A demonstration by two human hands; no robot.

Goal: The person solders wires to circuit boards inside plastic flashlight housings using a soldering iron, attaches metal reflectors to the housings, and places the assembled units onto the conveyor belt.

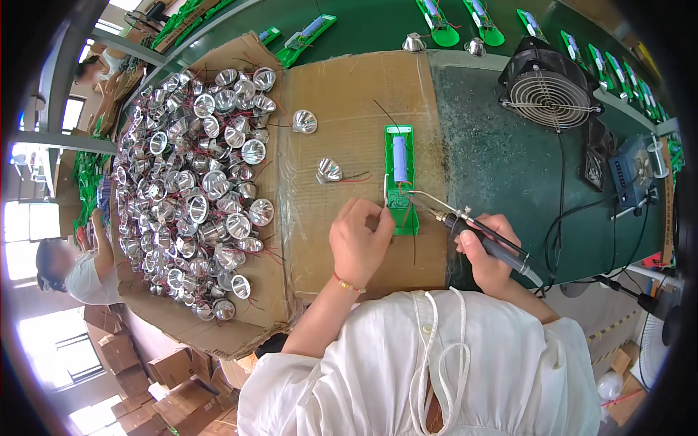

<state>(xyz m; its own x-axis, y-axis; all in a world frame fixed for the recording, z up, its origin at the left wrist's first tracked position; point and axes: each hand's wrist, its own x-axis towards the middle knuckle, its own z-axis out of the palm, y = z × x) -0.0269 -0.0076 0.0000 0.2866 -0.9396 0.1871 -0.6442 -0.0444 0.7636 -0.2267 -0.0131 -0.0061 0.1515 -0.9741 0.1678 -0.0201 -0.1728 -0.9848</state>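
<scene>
While the left hand (358, 243), fingers (382, 228) narrow, their hold unclear, bends at the case's (411, 171) 7 o'clock, the right hand (491, 272) grips an iron (498, 249) at 4; cardboard (349, 87) lies beneath, reflectors (196, 209) at 9, a fan (549, 98) at 2.

Washed-out windows (58, 352) glare at left, silvery reflectors (214, 182) glint, and straight edges bend toward the black rim.

I'm counting one green housing (406, 222) on the cardboard (349, 87), one soldering iron (504, 253), four reflectors (305, 121) sitting outside the box (211, 340).
</scene>
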